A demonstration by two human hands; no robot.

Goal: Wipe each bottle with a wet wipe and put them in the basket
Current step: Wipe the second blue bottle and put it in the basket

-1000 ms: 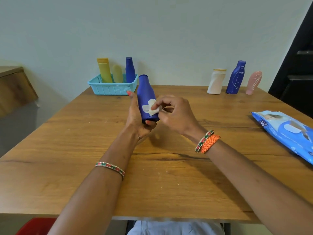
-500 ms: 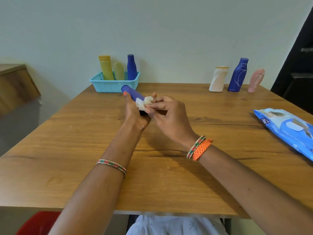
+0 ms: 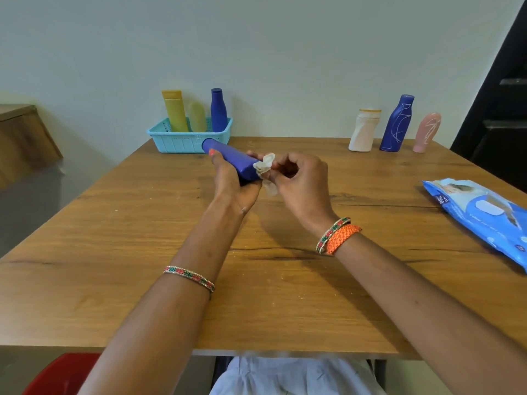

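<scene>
My left hand (image 3: 232,182) grips a dark blue bottle (image 3: 232,159) that lies tilted, its cap pointing away to the left towards the basket. My right hand (image 3: 299,182) pinches a crumpled white wet wipe (image 3: 264,166) against the bottle's flat bottom end. The light blue basket (image 3: 185,142) stands at the table's far left edge and holds a yellow tube (image 3: 174,111), a pale yellow bottle (image 3: 197,116) and a blue bottle (image 3: 218,109). At the far right stand a white bottle (image 3: 364,130), a blue bottle (image 3: 397,124) and a pink bottle (image 3: 426,132).
A blue pack of wet wipes (image 3: 482,216) lies at the table's right edge. The wooden table (image 3: 142,252) spreads beneath my arms. A wooden cabinet (image 3: 22,138) is at the left, a red seat (image 3: 57,374) below the near edge, and a dark doorway (image 3: 504,109) at the right.
The bottle went from upright to lying tilted with its cap pointing away. The wipe moved from the bottle's side to its bottom end.
</scene>
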